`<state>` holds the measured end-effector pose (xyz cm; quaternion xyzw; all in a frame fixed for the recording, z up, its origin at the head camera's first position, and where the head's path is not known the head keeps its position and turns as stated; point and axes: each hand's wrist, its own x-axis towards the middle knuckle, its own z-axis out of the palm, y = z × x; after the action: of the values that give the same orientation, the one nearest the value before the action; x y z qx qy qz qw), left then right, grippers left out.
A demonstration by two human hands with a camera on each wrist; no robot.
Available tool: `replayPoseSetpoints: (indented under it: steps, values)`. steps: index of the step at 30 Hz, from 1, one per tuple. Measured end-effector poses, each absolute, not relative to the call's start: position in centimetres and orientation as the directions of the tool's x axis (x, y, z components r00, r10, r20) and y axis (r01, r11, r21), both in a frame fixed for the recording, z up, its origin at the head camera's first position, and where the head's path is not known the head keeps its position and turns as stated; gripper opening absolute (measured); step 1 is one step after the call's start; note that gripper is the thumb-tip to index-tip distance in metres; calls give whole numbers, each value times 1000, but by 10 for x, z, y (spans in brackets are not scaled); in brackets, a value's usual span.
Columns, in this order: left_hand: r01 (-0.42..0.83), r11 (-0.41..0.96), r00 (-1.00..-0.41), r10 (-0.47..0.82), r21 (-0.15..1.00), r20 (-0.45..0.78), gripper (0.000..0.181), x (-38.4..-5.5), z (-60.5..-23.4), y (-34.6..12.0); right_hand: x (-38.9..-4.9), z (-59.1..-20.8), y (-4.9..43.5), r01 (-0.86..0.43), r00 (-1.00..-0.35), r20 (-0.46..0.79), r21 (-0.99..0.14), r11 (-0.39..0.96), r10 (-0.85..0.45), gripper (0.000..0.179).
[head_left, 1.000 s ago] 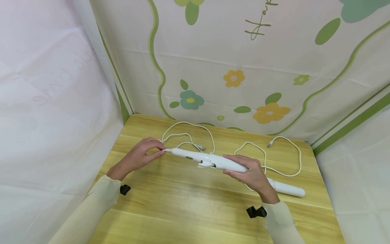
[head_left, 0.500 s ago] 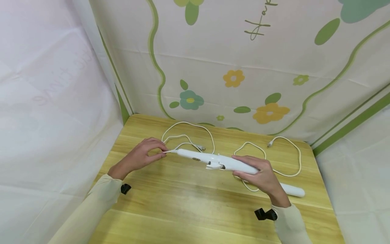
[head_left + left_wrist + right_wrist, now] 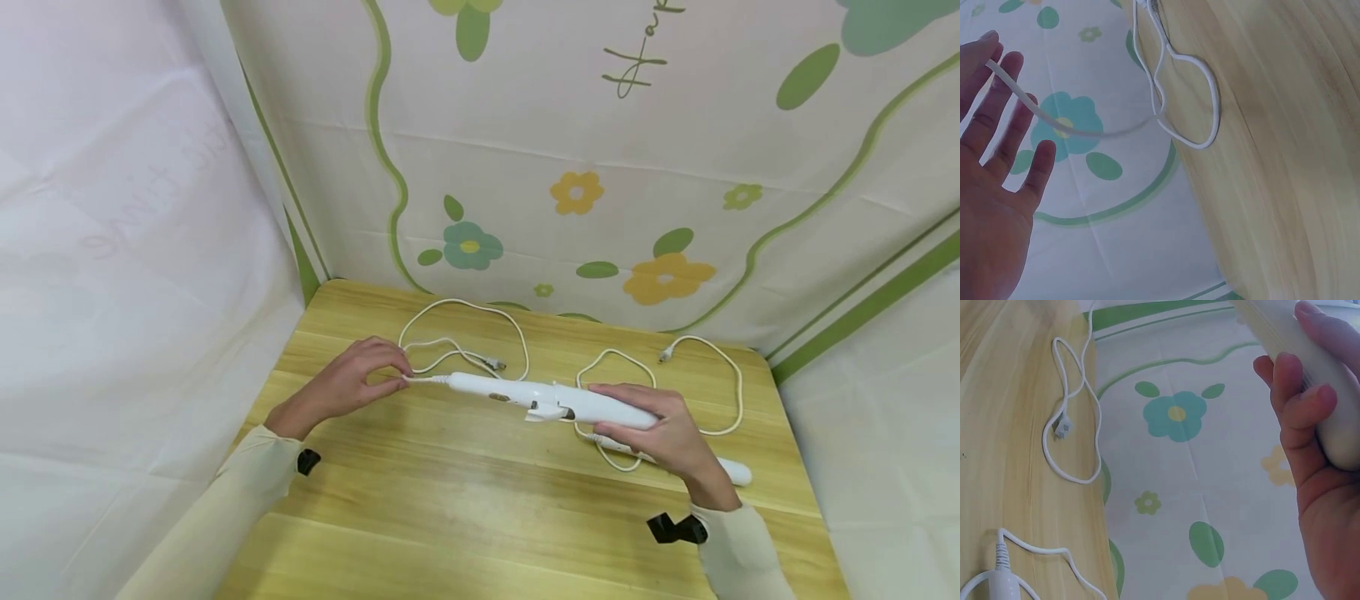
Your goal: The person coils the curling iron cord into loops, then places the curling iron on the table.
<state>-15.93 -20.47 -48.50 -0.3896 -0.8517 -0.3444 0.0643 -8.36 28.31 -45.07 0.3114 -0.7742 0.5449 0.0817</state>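
White wand (image 3: 517, 390) lies inside curled right fingers (image 3: 1310, 409).

Around the wand (image 3: 534, 394) held over the tabletop (image 3: 465, 517), the left hand (image 3: 347, 379) is at nine o'clock, a looped cord (image 3: 454, 301) at ten, the curtain (image 3: 495, 150) at twelve, a plug (image 3: 665, 355) at two, and a second wand (image 3: 737, 472) at four, partly behind the right hand (image 3: 671, 427).

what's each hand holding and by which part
Right hand grips the raised white wand by its cordless end; left hand pinches its cord near the opposite end.
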Motion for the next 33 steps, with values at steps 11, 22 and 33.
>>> replayPoseSetpoints:
  steps: [11,22,33]
  values:
    - [527,461,-801,551,714,235,13,-151,-491,-203,-81,-435,298,-475,-861,391,-846,242,-325,55]
    - [598,570,-781,573,564,249,16,-135,-497,-178,-88,-444,297,-418,-895,341,-867,273,-288,50]
    - [840,542,-517,810,-15,277,17,-108,-453,-125,-93,-452,282,-340,-936,271,-862,375,-225,45]
